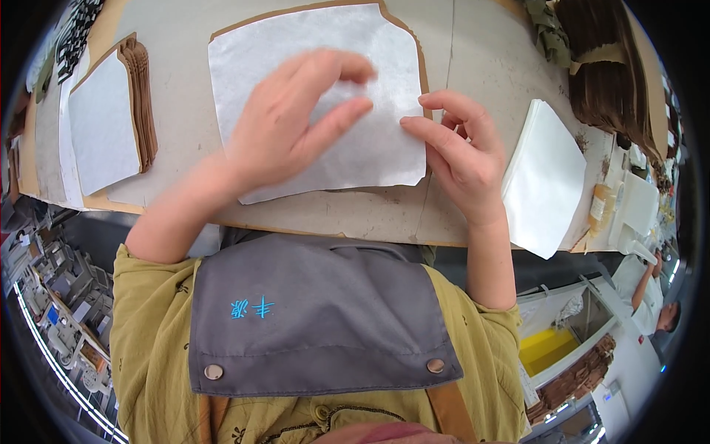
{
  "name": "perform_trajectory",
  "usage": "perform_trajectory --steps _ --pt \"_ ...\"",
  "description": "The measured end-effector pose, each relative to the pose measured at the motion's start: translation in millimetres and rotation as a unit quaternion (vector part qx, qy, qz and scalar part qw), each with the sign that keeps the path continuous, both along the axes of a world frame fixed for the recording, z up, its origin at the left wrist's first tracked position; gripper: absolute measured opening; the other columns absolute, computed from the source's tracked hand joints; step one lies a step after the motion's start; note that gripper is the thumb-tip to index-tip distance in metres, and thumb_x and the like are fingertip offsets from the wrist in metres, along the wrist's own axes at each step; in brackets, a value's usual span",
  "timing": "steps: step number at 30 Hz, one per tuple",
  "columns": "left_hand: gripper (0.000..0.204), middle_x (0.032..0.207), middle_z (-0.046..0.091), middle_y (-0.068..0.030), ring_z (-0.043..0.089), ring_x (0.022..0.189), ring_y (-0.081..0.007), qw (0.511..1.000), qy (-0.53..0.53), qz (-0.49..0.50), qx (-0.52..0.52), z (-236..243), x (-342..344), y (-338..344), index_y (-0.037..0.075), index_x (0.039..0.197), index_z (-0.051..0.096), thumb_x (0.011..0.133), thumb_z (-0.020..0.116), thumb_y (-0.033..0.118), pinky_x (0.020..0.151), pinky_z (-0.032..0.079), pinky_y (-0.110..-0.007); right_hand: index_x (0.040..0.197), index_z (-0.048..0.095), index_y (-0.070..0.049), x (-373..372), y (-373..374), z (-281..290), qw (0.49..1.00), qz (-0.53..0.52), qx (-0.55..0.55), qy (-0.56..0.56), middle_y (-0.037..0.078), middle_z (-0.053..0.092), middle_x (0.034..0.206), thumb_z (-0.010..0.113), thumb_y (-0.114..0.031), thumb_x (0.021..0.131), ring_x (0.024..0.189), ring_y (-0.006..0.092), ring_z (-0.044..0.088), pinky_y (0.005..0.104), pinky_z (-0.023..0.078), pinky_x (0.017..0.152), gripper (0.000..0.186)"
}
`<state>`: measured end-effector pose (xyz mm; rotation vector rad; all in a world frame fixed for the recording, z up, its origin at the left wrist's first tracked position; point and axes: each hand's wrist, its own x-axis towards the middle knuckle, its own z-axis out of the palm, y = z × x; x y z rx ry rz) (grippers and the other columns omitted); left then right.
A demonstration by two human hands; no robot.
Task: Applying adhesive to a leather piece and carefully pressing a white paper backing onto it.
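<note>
A large white sheet (377,148) with notched corners lies on brown pieces at the middle of the table. My left hand (288,126), slightly blurred, is over its middle, fingers curved and apart, holding nothing that shows. My right hand (462,155) is at the sheet's right edge, index finger and thumb apart with tips at or just over that edge; I cannot tell whether they touch it. At the left lies a stack of brown pieces (144,111) topped by a white piece (103,133). To the right of my right hand lies a stack of white sheets (547,170).
The table (488,66) holds dark brown stacks (606,74) at the back right, with a bottle of yellowish liquid (600,207) and a white container (636,207) near the right end. A person in white (637,292) is beyond that end. Machines and benches (74,311) stand at lower left.
</note>
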<state>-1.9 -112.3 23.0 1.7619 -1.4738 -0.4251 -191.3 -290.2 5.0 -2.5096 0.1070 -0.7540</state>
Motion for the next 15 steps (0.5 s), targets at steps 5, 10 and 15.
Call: perform_trajectory --steps 5,10,15 --pt "0.066 0.16 0.039 -0.0151 0.038 0.147 -0.0338 0.962 -0.259 0.059 0.061 -36 20 -29 0.007 0.155 0.04 0.104 0.052 0.047 0.12 0.03 -0.048 0.093 0.077 -0.013 -3 -1 -6 1.0 -0.005 -0.003 -0.011 0.0 0.07 0.109 0.071 0.006 0.064 0.074 0.0161 0.058 0.0287 0.049 0.06 0.036" --pt "0.087 0.167 0.029 -0.0156 0.027 0.155 -0.0345 0.942 -0.306 0.053 0.126 -47 5 -32 0.006 0.16 0.032 0.099 0.049 0.065 0.125 0.021 -0.051 0.095 0.077 -0.012 -10 -4 -10 1.0 -0.013 -0.023 0.012 0.0 0.071 0.11 0.071 0.006 0.064 0.074 0.0166 0.059 0.0287 0.051 0.062 0.037" --pt "0.101 0.167 0.028 -0.0158 0.028 0.154 -0.0346 0.957 -0.255 0.013 0.135 -40 -26 -17 0.005 0.161 0.028 0.092 0.046 0.077 0.124 0.02 -0.055 0.096 0.077 -0.013 -17 -7 -12 1.0 -0.018 -0.014 0.017 -0.001 0.071 0.11 0.071 0.004 0.066 0.073 0.0161 0.059 0.0287 0.051 0.062 0.035"
